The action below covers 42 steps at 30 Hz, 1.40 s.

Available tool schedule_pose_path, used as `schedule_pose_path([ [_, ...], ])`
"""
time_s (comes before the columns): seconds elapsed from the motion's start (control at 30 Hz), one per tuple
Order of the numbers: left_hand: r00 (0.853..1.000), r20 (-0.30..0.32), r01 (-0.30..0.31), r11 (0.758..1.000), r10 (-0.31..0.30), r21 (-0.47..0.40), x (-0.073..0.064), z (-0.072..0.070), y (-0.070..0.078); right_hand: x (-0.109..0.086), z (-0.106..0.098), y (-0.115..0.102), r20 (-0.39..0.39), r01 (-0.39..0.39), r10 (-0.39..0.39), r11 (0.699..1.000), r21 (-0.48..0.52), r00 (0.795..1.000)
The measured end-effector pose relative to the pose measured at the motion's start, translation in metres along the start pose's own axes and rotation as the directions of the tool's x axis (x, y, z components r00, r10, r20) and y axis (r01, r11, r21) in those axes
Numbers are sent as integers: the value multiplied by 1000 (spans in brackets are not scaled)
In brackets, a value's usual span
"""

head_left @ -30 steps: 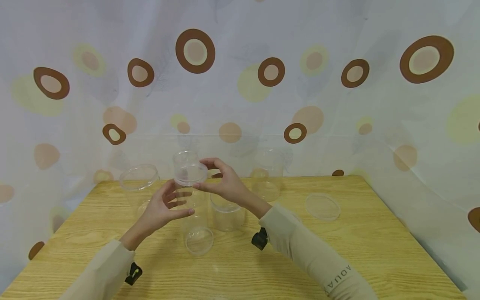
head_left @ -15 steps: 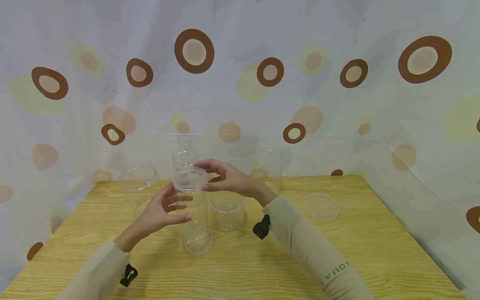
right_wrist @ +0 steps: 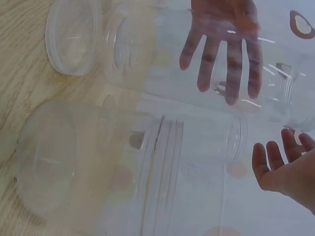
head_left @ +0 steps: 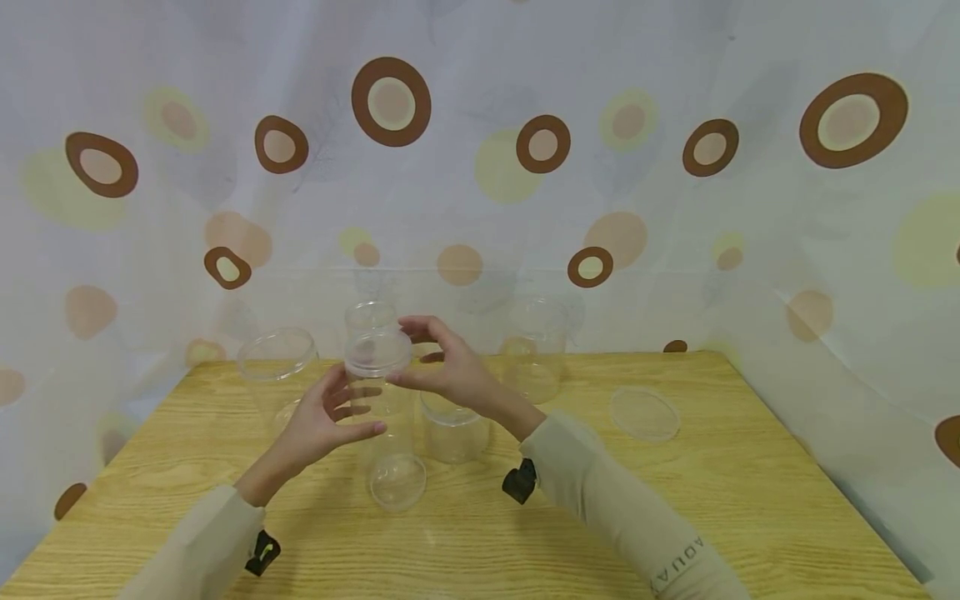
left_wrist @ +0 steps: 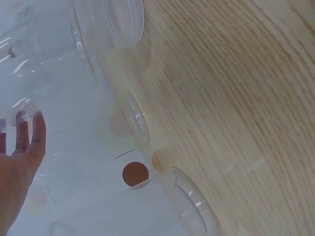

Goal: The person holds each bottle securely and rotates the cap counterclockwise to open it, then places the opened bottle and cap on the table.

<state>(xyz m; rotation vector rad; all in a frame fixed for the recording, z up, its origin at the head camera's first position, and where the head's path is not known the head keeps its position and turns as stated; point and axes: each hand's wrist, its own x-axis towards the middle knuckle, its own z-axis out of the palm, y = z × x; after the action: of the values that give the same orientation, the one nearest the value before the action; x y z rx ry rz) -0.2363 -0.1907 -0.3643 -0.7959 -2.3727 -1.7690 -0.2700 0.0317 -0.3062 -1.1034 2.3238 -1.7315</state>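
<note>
A tall clear jar [head_left: 384, 425] stands on the table, a clear lid [head_left: 377, 354] on its mouth. My left hand [head_left: 318, 421] holds the jar around its middle, thumb toward me; the right wrist view shows that left hand [right_wrist: 221, 49] through the clear wall. At the top, my right hand [head_left: 453, 371] grips the lid's right side, thumb at the near rim and forefinger behind. A small clear round lid [head_left: 397, 482] lies in front of the jar.
A wide clear jar [head_left: 276, 367] stands left, a short one [head_left: 456, 437] just right of the tall jar. Farther back are a narrow clear jar [head_left: 371, 313] and a larger one [head_left: 534, 350]. A flat clear lid [head_left: 645, 414] lies on the wooden table [head_left: 525, 550] at the right.
My right hand turned rightward around the lid half a second ago and has turned back left since, forefinger behind the rim again. The left hand keeps its place on the jar.
</note>
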Motion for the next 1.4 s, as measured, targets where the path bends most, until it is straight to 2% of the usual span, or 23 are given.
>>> schedule_pose_path([
  [0.13,1000,-22,0,1000,0,5,0,2,0,-4,7,-11,-48,-11,9,999,-40,999],
  [0.27,1000,-17,-1,1000,1,8,0,2,0,-7,7,-24,-42,-14,12,999,-51,999],
  [0.33,1000,-6,-7,1000,7,7,0,1,0,-7,5,-25,-10,-14,13,999,-36,1000],
  [0.43,1000,17,-16,1000,16,2,-1,-1,0,-2,-1,-16,80,-9,8,1000,11,997],
  [0.6,998,53,-22,1000,22,4,-3,-2,1,6,-12,1,233,2,-21,997,82,972],
  [0.77,998,55,-9,1000,9,-2,-4,-2,1,9,-16,4,279,23,-56,992,122,959],
  [0.9,999,38,-7,1000,7,-3,-4,-1,0,6,-15,2,224,31,-53,994,100,973],
  [1.07,1000,8,-2,1000,1,15,-3,-1,-1,1,-8,-3,75,29,-33,998,59,997],
  [1.23,1000,-17,4,1000,-4,19,-3,0,-1,1,1,-1,-36,11,-10,1000,24,999],
  [1.4,1000,-15,-8,1000,8,22,-2,2,-2,2,5,-1,-64,-9,10,1000,5,998],
])
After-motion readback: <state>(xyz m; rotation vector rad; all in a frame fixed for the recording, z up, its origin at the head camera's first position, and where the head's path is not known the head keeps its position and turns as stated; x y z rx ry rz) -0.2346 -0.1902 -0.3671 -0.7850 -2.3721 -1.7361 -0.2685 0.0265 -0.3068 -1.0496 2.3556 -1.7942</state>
